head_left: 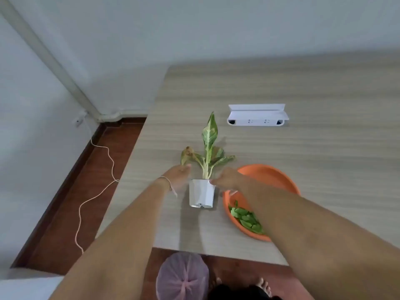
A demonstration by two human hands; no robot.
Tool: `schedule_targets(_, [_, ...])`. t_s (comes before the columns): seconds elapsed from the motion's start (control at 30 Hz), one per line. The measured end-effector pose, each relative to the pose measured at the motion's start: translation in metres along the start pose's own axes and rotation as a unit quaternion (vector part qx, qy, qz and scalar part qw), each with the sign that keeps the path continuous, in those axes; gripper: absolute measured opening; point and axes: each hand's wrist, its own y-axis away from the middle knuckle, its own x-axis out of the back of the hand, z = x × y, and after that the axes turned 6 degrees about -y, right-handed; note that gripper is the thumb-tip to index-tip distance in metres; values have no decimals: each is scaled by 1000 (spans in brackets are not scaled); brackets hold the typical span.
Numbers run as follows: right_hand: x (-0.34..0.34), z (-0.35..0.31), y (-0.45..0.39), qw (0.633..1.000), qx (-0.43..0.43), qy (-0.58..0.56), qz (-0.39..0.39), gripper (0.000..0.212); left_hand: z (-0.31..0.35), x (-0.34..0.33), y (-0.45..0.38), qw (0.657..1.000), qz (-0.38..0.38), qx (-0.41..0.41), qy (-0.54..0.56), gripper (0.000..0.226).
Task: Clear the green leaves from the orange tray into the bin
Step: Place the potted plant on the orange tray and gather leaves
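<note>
A round orange tray (272, 176) lies on the table near its front edge, holding a small heap of green leaves (246, 218) at its near side. Below the table edge stands the bin (183, 276), lined with a pinkish bag. A white pot (201, 193) with a variegated plant (208, 146) stands just left of the tray. My left hand (178, 173) is open at the pot's left, fingers apart, not touching it as far as I can tell. My right hand (227, 178) reaches over the tray's rim with fingertips at the pot's right top edge; it holds nothing.
A white power strip box (257, 115) sits further back on the wooden table (324, 137). A thin cord (97, 191) trails across the red-brown floor at the left. Bare toes (263, 285) show beside the bin.
</note>
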Motion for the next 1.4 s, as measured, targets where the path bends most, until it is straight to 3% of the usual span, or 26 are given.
schedule_targets(0.2, [-35,9,-14,997,-48,-38,38,48,-45,-40,-20,995,-29,76,53,47])
schedule_targets(0.3, [-37,15,-20,993,-52,-102,31,41,-69,-55,-42,990,-55,66,111,55])
schedule_targets(0.43, [-38,23,-29,987,-56,-147,21,47,-73,-60,-50,986,-57,72,140,45])
schedule_targets(0.7, [-35,27,-29,982,-21,-183,51,32,-42,-59,-40,985,24,66,156,33])
schedule_targets(0.93, [0,37,-26,957,43,-264,111,36,18,-50,-44,983,95,-41,153,24])
schedule_targets(1.1, [40,63,-3,945,74,-265,179,38,67,-69,-48,976,78,-114,167,36])
schedule_targets(1.4, [80,131,20,947,43,-209,242,40,121,-145,-48,970,66,-108,209,52])
